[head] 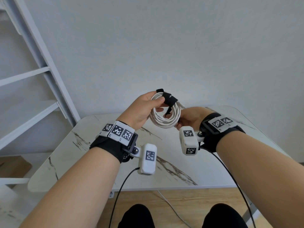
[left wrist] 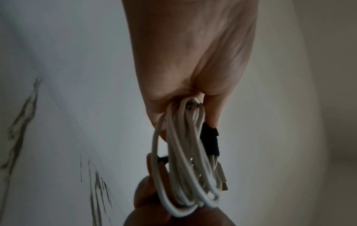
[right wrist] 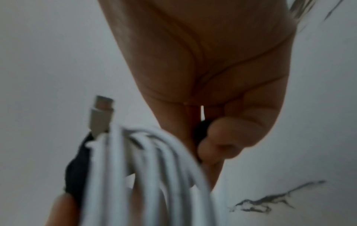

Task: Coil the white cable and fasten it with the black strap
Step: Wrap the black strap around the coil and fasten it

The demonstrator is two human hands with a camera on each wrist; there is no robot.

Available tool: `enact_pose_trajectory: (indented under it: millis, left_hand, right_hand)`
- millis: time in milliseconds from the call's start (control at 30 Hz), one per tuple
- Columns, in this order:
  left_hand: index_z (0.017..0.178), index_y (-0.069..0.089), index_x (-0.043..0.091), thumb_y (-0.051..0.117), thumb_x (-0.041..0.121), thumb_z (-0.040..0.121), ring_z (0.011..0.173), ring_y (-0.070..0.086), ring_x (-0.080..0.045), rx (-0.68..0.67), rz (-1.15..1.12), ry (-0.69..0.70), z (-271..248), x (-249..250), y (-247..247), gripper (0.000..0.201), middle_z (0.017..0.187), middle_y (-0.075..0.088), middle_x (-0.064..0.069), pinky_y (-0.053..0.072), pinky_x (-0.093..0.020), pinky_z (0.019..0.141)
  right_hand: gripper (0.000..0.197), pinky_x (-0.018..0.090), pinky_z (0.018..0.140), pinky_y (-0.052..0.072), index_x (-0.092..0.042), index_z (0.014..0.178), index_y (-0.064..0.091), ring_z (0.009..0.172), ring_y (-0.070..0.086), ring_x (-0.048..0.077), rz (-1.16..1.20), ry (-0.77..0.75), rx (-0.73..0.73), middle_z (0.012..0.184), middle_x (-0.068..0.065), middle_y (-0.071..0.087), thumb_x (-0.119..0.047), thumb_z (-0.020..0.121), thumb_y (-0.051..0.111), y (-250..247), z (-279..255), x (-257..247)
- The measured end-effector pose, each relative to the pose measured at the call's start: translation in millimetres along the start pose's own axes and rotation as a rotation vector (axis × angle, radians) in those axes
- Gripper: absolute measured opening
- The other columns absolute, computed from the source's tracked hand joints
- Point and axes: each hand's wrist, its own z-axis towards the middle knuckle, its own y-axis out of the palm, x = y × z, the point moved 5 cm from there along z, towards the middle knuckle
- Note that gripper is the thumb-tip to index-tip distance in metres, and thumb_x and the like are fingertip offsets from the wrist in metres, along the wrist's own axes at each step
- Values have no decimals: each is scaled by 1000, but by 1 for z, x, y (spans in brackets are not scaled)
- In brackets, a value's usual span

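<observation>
Head view has the white cable already coiled and held up above the marble bench, between both hands. Left hand pinches the top of the coil, thumb right by the black strap, which is wrapped around the bundle there. Right hand curls round the coil's lower right side and, from the right wrist view, seems to grip a dark bit, probably the strap's tail.

Tip for this step, I'd say: keep the loops squeezed tight with the left, pull the tail snug, then press it flat onto itself.

Can't tell if the strap is actually stuck down yet. Right wrist view is blurry; a USB plug pokes out of the coil.
</observation>
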Motion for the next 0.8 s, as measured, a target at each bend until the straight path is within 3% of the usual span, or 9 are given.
enact_pose_trajectory:
  millis: [100,200,300,433,600,733,800]
  left_hand:
    - [127,57,1,50,7,98,93,68,-20,6,-24,-5,0,1,2,30,114,66,-13,55,-23,78]
    - [129,56,1,50,8,98,89,70,-21,17,-64,-31,0,0,1,31,113,66,-14,57,-25,69]
    - [128,55,0,50,7,99,90,70,-27,12,-103,-61,0,-2,1,30,107,68,-15,60,-33,73]
    - [122,58,2,50,8,99,92,71,-30,8,-108,-89,0,-6,1,25,80,73,0,60,-39,77]
    - [117,59,2,50,7,99,89,70,-30,0,-71,-97,2,-7,-1,22,103,69,-13,60,-41,79]
    - [118,59,2,50,7,99,99,68,-39,-1,-54,-109,2,-9,-1,22,103,69,-13,55,-44,91]
    - [118,59,2,49,8,99,96,70,-37,4,-52,-104,2,-9,-2,22,98,71,-11,55,-41,92]
  right_hand:
    - [25,17,38,44,-9,74,59,38,51,9,-86,-32,-7,51,1,58,-6,97,53,6,4,2]
    - [25,17,40,46,-9,76,59,40,51,9,-156,-69,-37,52,0,59,-6,99,49,12,3,2]
    - [22,18,46,49,-9,80,61,47,52,10,-230,-133,-98,57,-1,62,-4,98,49,18,-1,1]
    - [19,20,51,51,-9,86,65,55,52,13,-315,-172,-96,66,1,64,-8,99,51,20,-1,2]
    - [19,20,51,52,-10,87,66,59,53,14,-341,-161,-115,72,3,62,-5,98,51,22,0,2]
    - [20,20,52,53,-10,87,64,59,54,14,-349,-147,-112,74,4,60,-6,99,49,21,2,3]
    - [17,21,56,55,-10,90,65,62,58,13,-315,-132,-102,77,4,62,-7,99,51,20,4,5]
